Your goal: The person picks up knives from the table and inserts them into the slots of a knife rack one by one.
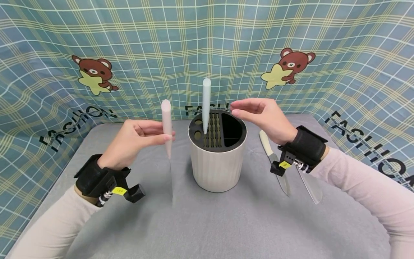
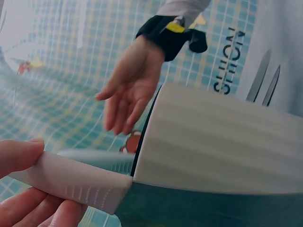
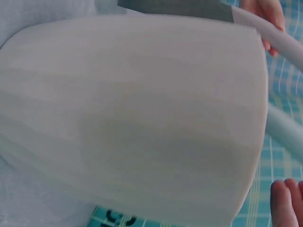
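Observation:
My left hand [image 1: 129,144] pinches the pale pink handle of a knife [image 1: 166,122], held upright with its blade pointing down, just left of a white ribbed knife holder [image 1: 216,172]. Seen from the left wrist, the broad blade [image 2: 189,208] overlaps the holder's side. A second knife with a light blue handle [image 1: 206,100] stands in the holder's black slotted top [image 1: 213,144], its blade hidden inside. My right hand [image 1: 265,117] hovers by the holder's right rim, fingers relaxed and holding nothing. Its fingertips [image 3: 282,203] show at the corner of the right wrist view.
Right of the holder lie a cream-handled knife [image 1: 266,144] and another blade [image 1: 311,187], partly covered by the right wrist. A grey cloth [image 1: 207,230] covers the table. Behind it hangs a checked curtain [image 1: 181,46] with printed bears.

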`<state>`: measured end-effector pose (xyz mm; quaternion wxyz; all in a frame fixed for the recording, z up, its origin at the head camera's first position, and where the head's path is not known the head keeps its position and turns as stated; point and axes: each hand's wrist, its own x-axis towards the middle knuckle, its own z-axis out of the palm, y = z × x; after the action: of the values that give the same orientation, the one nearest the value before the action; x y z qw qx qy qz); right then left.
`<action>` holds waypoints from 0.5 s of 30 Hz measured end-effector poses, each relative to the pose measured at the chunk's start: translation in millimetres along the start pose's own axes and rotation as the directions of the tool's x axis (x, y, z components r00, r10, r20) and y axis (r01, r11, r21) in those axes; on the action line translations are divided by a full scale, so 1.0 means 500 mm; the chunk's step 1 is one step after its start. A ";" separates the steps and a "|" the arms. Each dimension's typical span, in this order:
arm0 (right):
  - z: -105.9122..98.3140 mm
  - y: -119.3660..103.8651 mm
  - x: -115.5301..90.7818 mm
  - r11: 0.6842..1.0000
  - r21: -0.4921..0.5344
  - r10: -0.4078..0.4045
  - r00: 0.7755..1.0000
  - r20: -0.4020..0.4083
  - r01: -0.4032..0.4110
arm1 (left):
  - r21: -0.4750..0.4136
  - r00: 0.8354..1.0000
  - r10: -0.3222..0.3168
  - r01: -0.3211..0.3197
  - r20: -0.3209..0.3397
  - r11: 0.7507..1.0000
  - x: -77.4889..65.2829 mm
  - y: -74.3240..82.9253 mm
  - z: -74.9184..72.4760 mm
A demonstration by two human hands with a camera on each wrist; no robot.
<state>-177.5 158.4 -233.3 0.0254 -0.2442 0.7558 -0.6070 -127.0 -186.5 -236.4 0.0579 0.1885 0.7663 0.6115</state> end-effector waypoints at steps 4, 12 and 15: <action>0.031 -0.018 0.005 1.000 -0.001 -0.010 0.997 0.073 0.011 | 0.000 1.000 -0.002 0.002 0.006 1.000 0.001 0.009 0.025; 0.084 -0.045 0.007 0.998 -0.004 -0.054 0.980 0.193 0.056 | -0.018 1.000 0.011 -0.011 0.026 1.000 0.011 0.023 0.077; 0.094 -0.049 0.007 0.997 0.023 -0.071 0.970 0.233 0.067 | -0.025 0.999 0.015 -0.014 0.041 1.000 0.016 0.027 0.093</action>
<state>-156.4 110.9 -221.9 0.0948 -0.3397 0.7340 -0.5804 -116.4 -138.4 -233.6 0.0714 0.2059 0.7560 0.6172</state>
